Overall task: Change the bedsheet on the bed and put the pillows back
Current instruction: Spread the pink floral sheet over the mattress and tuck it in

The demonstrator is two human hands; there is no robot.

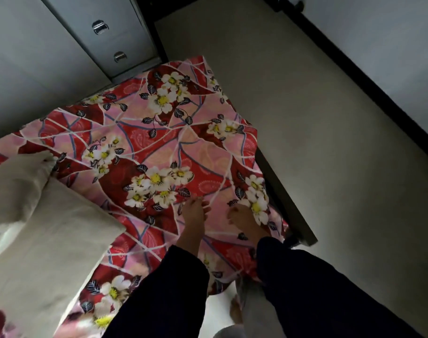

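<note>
A red and pink bedsheet (pixel 144 142) with white flowers is spread over the bed, reaching its far corner and hanging down the right edge. My left hand (pixel 194 212) lies flat on the sheet near that edge, fingers straight. My right hand (pixel 242 219) presses on the sheet just to the right of it, fingers spread. Both arms wear dark sleeves. Two cream pillows (pixel 44 225) lie on the left part of the bed, one partly over the other.
A grey cabinet (pixel 105 32) with metal drawer handles stands behind the bed's far corner. A dark bed frame edge (pixel 288 203) shows at the right. Pale floor (pixel 305 118) stretches to the right, bounded by a dark skirting board (pixel 369 86). My foot (pixel 235 313) stands below.
</note>
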